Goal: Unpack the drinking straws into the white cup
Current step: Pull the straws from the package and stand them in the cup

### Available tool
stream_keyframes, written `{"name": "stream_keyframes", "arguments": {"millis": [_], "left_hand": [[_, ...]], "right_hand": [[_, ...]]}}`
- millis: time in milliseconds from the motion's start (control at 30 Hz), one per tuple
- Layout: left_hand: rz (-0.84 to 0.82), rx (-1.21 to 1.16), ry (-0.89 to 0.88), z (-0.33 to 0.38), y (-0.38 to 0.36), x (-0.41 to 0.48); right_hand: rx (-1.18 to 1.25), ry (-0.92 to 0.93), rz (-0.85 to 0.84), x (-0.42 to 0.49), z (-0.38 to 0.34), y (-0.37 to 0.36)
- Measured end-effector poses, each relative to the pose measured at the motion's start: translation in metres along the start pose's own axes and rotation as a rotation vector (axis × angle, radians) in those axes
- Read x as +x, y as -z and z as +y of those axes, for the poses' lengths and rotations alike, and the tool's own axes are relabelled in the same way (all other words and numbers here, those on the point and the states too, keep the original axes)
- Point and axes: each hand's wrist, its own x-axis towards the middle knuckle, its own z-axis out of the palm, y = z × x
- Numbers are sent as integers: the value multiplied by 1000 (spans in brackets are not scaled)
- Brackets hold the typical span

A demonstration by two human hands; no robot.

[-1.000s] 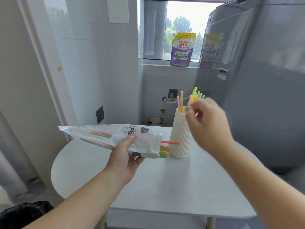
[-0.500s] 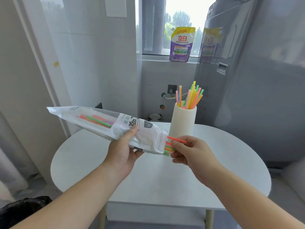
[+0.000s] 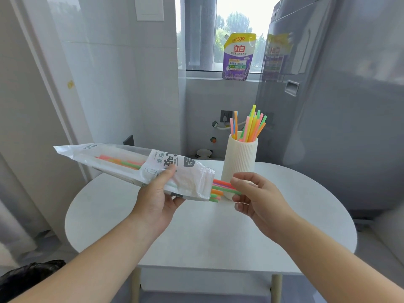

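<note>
My left hand grips the straw packet from below, thumb pressed on top of the printed plastic and fingers curled underneath, holding it above the white table with its sealed end tilted up and away to the left. Through the clear part of the packet I can see orange, green and pink straws lying lengthwise. At the open end, on the right, the protruding straws stick out in a small fan of red, green and orange. My right hand meets them there, thumb and curled fingers closed around their tips, a green one running furthest into the pinch; exactly how many I hold I cannot tell. Just behind that hand stands the white cup, ribbed and upright on the far part of the table, its lower front partly hidden by my fingers and the straw ends. The cup straws stand in it, leaning mostly to the right, in pink, orange, yellow, green and blue. A purple and yellow pouch stands on the window sill beyond, a grey appliance fills the right side, and a black bag lies on the floor at lower left.
</note>
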Motion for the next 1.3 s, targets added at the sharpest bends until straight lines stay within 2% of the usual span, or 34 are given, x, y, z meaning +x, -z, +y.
{"name": "stream_keyframes", "arguments": {"millis": [133,333,433,533,667,800,867,1000,1300], "left_hand": [[-7,-15,27,-4,-3,-2],[9,-30,32,-1,-1,-2],[8,-31,34,-1,-1,-1],[10,-34,40,-2,-3,-2],[22,-39,38,-1,-3,-4],[50,-70,52,1,-2,-4],[62,-92,64,2,-2,-4],[67,-115,90,3,-3,-5],[54,-132,121,0,-10,-12]], "right_hand": [[-131,-1,-49,-1,2,-5],[-56,13,18,-1,-4,-1],[-3,-20,-37,-2,-4,1],[-65,-55,-105,-5,-5,-1],[-73,-36,-56,-3,-8,2],[80,-45,-59,-4,-15,4],[251,-73,-66,-5,-15,2],[574,-120,22,-7,-11,-5],[655,-86,36,-10,4,-24]]}}
